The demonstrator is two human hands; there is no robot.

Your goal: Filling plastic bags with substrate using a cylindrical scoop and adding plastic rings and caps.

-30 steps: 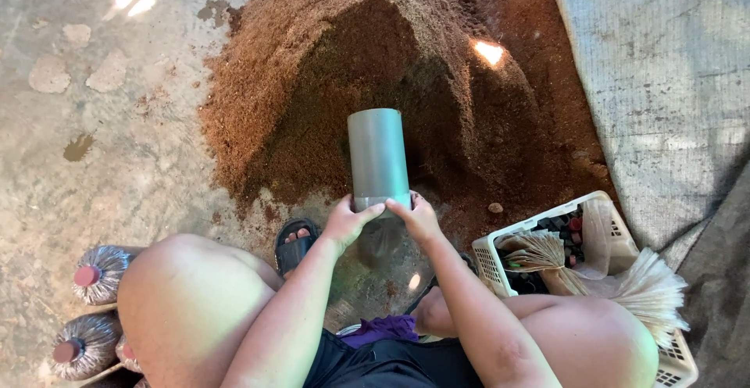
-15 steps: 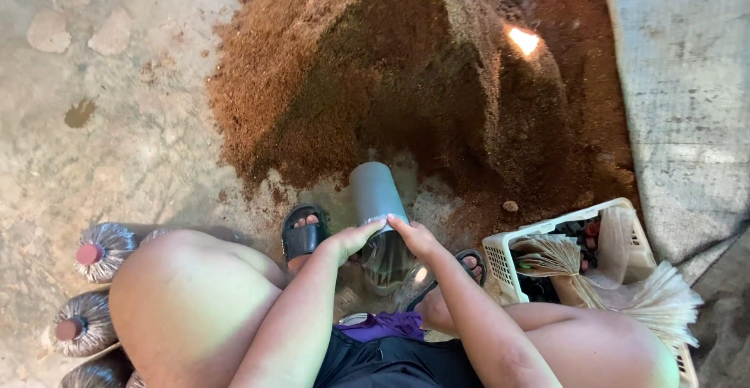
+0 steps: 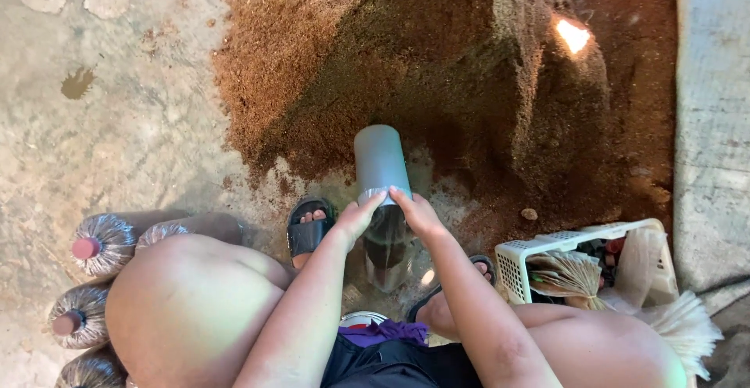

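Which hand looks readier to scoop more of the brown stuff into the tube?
Probably the right hand. It grips the grey tube at its lower rim, on the side where the brown heap rises tallest and nearest. The left hand holds the opposite side, so it's close.

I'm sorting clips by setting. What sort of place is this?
Probably a small mushroom-growing or substrate-bagging work area on a bare concrete floor. A big heap of brown sawdust-like material lies there, filled plastic bags with red caps stand by, and both hands hold a grey tube over a clear bag.
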